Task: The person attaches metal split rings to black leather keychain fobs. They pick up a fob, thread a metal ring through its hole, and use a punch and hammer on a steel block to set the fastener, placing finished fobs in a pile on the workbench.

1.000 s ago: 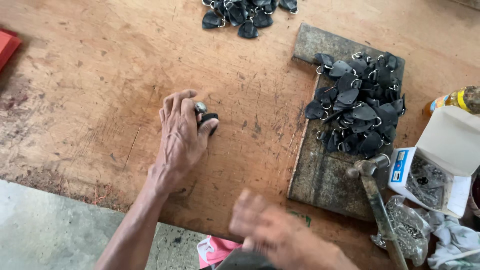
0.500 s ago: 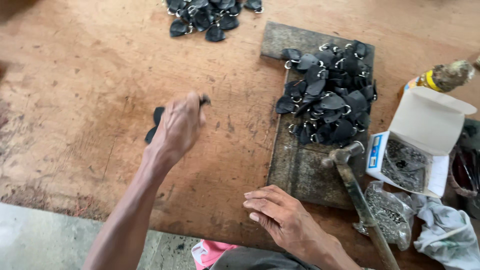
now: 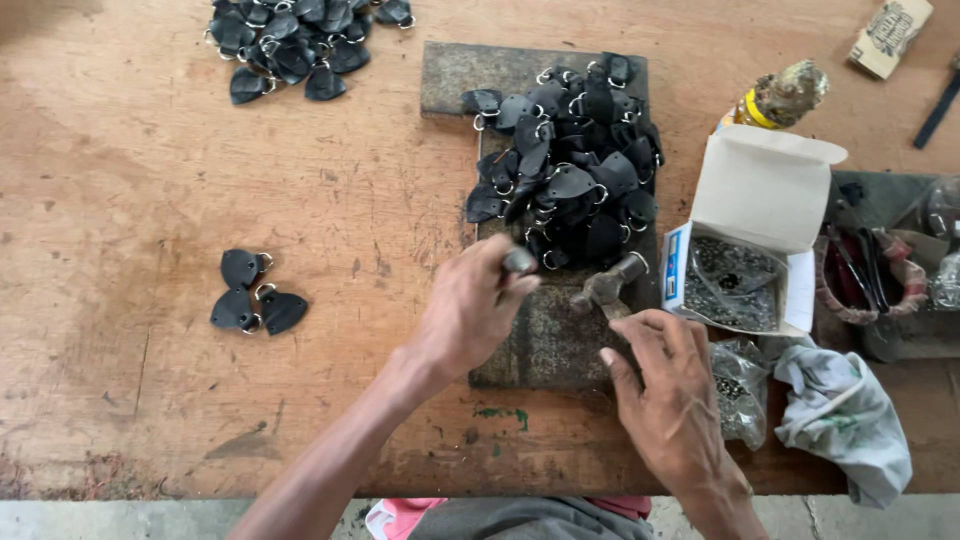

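Head view: our left hand (image 3: 468,312) pinches a small metal piece (image 3: 519,261) over the slab (image 3: 545,345); our right hand (image 3: 672,400) grasps the hammer (image 3: 606,287) on it.

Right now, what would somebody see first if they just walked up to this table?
Probably the big heap of black tabs with metal rings, piled on a dark slab mid-table. Just below it, the left hand pinches a small piece, and the right hand rests on a hammer. Three loose tabs lie apart on the left.
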